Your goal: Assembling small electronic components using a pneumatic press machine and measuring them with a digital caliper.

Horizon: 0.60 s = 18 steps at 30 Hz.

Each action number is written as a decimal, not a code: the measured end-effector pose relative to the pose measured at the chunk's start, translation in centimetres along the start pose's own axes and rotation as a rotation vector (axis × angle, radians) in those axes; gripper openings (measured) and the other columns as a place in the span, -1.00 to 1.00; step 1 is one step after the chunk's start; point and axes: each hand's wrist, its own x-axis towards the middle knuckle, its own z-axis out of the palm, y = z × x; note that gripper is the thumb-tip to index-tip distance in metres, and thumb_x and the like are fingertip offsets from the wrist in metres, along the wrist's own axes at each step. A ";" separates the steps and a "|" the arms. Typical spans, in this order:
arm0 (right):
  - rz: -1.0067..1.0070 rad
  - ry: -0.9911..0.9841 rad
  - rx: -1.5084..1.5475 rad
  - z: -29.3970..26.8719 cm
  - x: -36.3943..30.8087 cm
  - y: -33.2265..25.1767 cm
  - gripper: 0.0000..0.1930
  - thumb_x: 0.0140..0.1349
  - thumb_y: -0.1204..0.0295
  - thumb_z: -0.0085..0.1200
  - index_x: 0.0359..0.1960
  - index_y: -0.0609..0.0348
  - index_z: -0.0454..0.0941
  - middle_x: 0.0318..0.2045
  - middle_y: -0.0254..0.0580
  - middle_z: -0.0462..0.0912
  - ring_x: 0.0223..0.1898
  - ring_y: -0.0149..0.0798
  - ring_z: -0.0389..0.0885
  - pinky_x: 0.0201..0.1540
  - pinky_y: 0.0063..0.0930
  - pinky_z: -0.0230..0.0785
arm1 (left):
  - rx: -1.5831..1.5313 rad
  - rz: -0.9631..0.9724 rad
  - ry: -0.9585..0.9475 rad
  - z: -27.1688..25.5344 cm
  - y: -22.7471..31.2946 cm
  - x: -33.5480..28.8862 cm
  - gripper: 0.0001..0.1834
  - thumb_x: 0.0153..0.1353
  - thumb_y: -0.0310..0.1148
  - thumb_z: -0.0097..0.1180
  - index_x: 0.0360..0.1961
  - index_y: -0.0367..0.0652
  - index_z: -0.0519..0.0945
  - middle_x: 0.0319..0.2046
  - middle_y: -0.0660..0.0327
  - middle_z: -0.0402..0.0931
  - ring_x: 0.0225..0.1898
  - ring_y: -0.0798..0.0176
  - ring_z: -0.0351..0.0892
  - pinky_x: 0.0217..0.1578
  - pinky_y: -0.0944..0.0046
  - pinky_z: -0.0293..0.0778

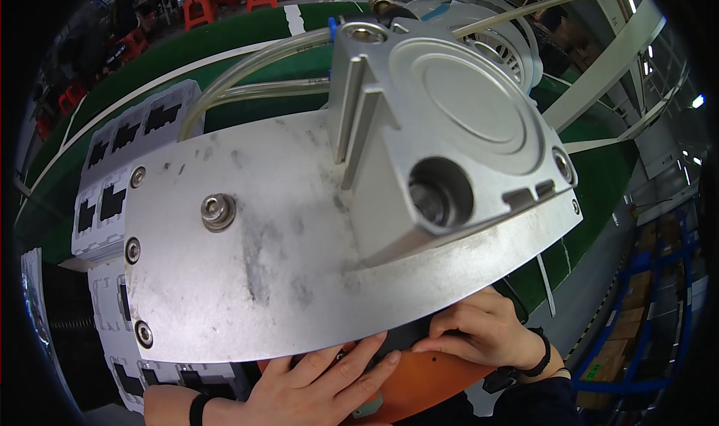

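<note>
Bottom centre, below the scuffed metal plate (284, 254), my left hand (322, 385) splays over an orange panel (431, 385); my right hand (487, 332) curls (from here, I can't tell its grip).

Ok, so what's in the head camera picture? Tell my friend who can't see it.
A person's spread left hand and curled right hand are by an orange surface, at the lower edge of a big silver plate with a chunky metal block on top. Pale trays are at the left.
</note>
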 end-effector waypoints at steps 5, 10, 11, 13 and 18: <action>0.004 0.000 0.004 0.0 0.0 0.0 -0.75 -0.06 0.38 0.39 -0.46 0.15 0.53 -0.11 -0.19 0.60 -0.10 -0.11 0.53 -0.04 -0.29 0.40 | -0.022 -0.016 -0.021 -0.1 0.1 0.0 -0.24 0.09 0.40 -0.02 0.13 0.09 0.56 0.21 0.17 0.38 0.29 0.05 0.19 0.35 -0.11 -0.14; 0.006 0.002 0.004 0.0 -0.1 -0.1 -0.74 -0.06 0.38 0.39 -0.46 0.15 0.52 -0.11 -0.19 0.60 -0.10 -0.11 0.52 -0.05 -0.30 0.40 | -0.012 -0.008 -0.026 -0.2 0.1 0.0 -0.24 0.10 0.39 -0.02 0.13 0.09 0.55 0.22 0.17 0.37 0.30 0.05 0.18 0.35 -0.12 -0.14; 0.007 0.000 0.004 0.0 0.0 0.0 -0.74 -0.06 0.38 0.39 -0.46 0.15 0.52 -0.11 -0.19 0.60 -0.10 -0.11 0.52 -0.05 -0.30 0.40 | -0.013 -0.005 -0.027 -0.1 0.0 0.0 -0.24 0.11 0.39 -0.02 0.14 0.08 0.55 0.22 0.17 0.37 0.30 0.05 0.18 0.35 -0.12 -0.14; -0.006 0.005 -0.009 0.1 0.1 0.1 -0.75 -0.06 0.38 0.39 -0.47 0.15 0.52 -0.11 -0.20 0.60 -0.10 -0.12 0.52 -0.05 -0.30 0.40 | -0.023 -0.009 -0.027 0.0 -0.1 0.0 -0.25 0.11 0.39 -0.02 0.14 0.08 0.55 0.22 0.16 0.37 0.30 0.05 0.19 0.35 -0.12 -0.14; -0.007 0.008 -0.007 0.0 0.1 0.0 -0.75 -0.06 0.38 0.39 -0.48 0.15 0.51 -0.10 -0.19 0.60 -0.11 -0.11 0.52 -0.06 -0.30 0.40 | -0.122 0.010 -0.038 -0.9 -0.1 0.4 -0.21 0.10 0.19 0.09 0.26 -0.06 0.39 0.32 0.04 0.22 0.34 -0.07 0.14 0.33 -0.21 -0.09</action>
